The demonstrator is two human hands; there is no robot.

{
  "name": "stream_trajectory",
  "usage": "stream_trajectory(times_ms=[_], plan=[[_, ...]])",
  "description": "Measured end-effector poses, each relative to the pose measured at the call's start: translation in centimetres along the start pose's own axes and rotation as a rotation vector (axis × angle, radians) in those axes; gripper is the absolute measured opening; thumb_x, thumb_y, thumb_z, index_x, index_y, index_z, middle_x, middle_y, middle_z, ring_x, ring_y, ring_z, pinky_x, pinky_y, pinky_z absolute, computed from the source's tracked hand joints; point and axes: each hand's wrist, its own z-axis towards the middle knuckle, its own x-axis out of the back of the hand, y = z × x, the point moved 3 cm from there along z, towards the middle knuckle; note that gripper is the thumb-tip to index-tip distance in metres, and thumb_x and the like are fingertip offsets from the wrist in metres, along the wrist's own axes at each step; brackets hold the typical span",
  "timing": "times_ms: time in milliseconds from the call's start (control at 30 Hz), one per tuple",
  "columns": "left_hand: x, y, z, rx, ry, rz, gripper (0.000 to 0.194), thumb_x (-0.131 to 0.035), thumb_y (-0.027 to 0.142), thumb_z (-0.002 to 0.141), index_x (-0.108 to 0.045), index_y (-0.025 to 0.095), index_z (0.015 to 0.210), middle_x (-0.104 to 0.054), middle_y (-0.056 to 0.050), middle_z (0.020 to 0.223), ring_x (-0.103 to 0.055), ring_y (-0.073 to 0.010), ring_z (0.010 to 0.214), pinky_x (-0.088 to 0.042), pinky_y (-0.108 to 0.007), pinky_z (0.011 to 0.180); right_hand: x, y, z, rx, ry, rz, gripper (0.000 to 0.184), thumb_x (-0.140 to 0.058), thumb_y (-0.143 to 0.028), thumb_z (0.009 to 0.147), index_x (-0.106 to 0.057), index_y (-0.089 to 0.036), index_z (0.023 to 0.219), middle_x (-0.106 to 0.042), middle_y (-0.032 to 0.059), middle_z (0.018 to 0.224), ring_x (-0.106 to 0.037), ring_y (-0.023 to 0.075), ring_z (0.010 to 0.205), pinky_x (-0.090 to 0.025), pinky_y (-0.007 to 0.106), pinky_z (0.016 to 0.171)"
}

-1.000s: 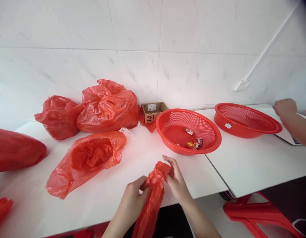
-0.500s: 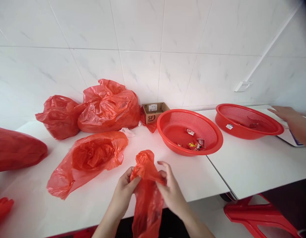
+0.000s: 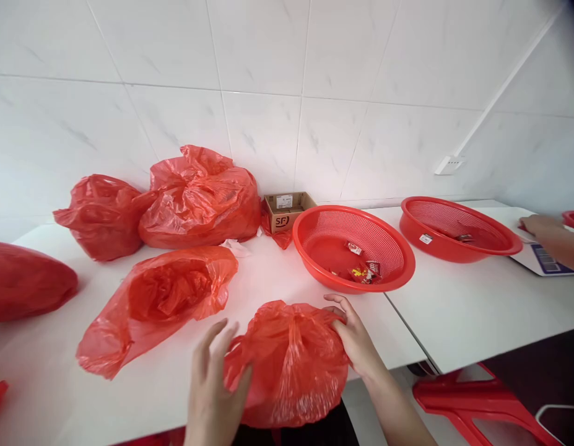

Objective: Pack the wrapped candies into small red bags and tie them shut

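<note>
A red plastic bag (image 3: 287,362) is puffed open over the front edge of the white table (image 3: 477,310). My right hand (image 3: 354,337) grips the bag's right rim between thumb and fingers. My left hand (image 3: 217,390) is at the bag's left side, fingers spread, with its thumb against the plastic. Just behind the bag sits a red mesh basket (image 3: 393,248) with a few small wrapped sweets (image 3: 363,267) in it.
An open red bag (image 3: 159,300) lies to the left, with filled red bags (image 3: 198,201) and a small cardboard box (image 3: 285,210) at the wall. A second red basket (image 3: 458,226) stands right, where another person's hand (image 3: 542,229) rests by a scale (image 3: 542,260). Red stools (image 3: 472,402) stand below.
The bag went from a bunched strip held upright to a wide, puffed-open shape. My left hand let go and spread its fingers. The other person's hand drew back to the scale.
</note>
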Motion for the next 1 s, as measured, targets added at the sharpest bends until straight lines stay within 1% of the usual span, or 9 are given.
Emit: stream_trajectory(times_ms=[67,200,333,467,567,667,800,900,1000], plan=[[-1.3,1.1,-0.2,-0.103,-0.073,0.032,0.057,-0.057,0.011,0.083,-0.048,0.031,0.135,-0.043,-0.011,0.144,-0.045,-0.0302,0.132,-0.044,-0.050,0.103,-0.3,0.1,0.4,0.016,0.010,-0.062,0.044,-0.052,-0.017,0.074,-0.049,-0.025,0.118,-0.062,-0.0014,0.089,-0.059,0.0142,0.072,-0.044,0.026,0.065],[-3.5,0.6,0.8,0.021,-0.393,0.022,0.071,-0.043,-0.003,0.067,-0.058,0.030,0.128,-0.063,-0.005,0.126,-0.062,-0.0235,0.113,-0.053,-0.036,0.089,0.6,-1.5,0.2,0.108,0.063,-0.286,0.045,-0.055,-0.015,0.073,-0.053,-0.025,0.117,-0.062,0.0031,0.106,-0.061,0.0182,0.087,-0.049,0.033,0.077],[-3.6,0.5,2.6,0.226,-0.508,-0.080,0.054,-0.042,0.006,0.075,-0.063,0.026,0.121,-0.070,-0.003,0.115,-0.067,-0.0217,0.101,-0.052,-0.034,0.085,-0.1,-6.3,-3.7,0.495,0.105,-0.594,0.047,-0.060,-0.010,0.076,-0.059,-0.031,0.118,-0.060,0.0048,0.124,-0.057,0.0246,0.111,-0.043,0.040,0.098],[-3.3,1.6,3.8,0.411,-0.525,-0.271,0.041,-0.049,0.022,0.082,-0.062,0.024,0.122,-0.071,-0.006,0.111,-0.066,-0.0242,0.098,-0.048,-0.037,0.090,-5.0,-8.6,-7.5,0.723,-0.274,-0.709,0.050,-0.049,-0.001,0.082,-0.063,-0.035,0.116,-0.069,0.0027,0.110,-0.063,0.0222,0.101,-0.049,0.035,0.088],[-2.9,2.2,4.0,0.560,-0.622,-0.500,0.045,-0.054,0.034,0.085,-0.055,0.023,0.128,-0.070,-0.002,0.086,-0.063,-0.0187,0.071,-0.049,-0.032,0.072,-6.9,-6.5,-6.6,0.653,-0.451,-0.873,0.048,-0.050,-0.003,0.081,-0.067,-0.032,0.115,-0.072,0.0032,0.104,-0.066,0.0238,0.094,-0.049,0.038,0.087],[-1.8,1.8,3.7,0.829,-0.709,-0.875,0.055,-0.062,0.040,0.081,-0.049,0.024,0.132,-0.066,0.001,0.074,-0.062,-0.0161,0.065,-0.048,-0.027,0.063,-4.4,-3.3,-3.6,0.439,-0.316,-0.976,0.035,-0.062,-0.011,0.074,-0.073,-0.029,0.102,-0.074,0.0056,0.095,-0.066,0.0274,0.086,-0.048,0.040,0.079],[-0.2,-1.0,3.4,1.152,-0.365,-1.186,0.045,-0.077,0.027,0.068,-0.059,0.027,0.109,-0.050,0.009,0.056,-0.044,-0.0061,0.040,-0.035,-0.015,0.042,1.3,-0.7,-1.0,0.131,-0.130,-0.785,0.019,-0.070,-0.018,0.066,-0.073,-0.030,0.080,-0.070,0.0004,0.070,-0.059,0.0193,0.060,-0.041,0.029,0.053],[0.0,-2.2,3.0,1.176,-0.215,-1.273,0.030,-0.083,0.025,0.063,-0.059,0.022,0.081,-0.046,0.010,0.055,-0.033,-0.0025,0.037,-0.024,-0.013,0.035,2.9,-0.7,-0.4,0.082,-0.207,-0.562,0.017,-0.069,-0.014,0.060,-0.070,-0.030,0.066,-0.063,-0.0054,0.055,-0.049,0.0124,0.046,-0.035,0.026,0.047],[-0.3,-1.9,2.8,1.041,-0.279,-1.117,0.029,-0.084,0.030,0.062,-0.065,0.020,0.081,-0.060,0.004,0.066,-0.054,-0.0099,0.055,-0.045,-0.019,0.051,2.5,-1.9,-0.2,0.101,-0.259,-0.514,0.023,-0.075,-0.011,0.048,-0.070,-0.030,0.060,-0.059,-0.0090,0.046,-0.041,0.0077,0.036,-0.031,0.023,0.042]])
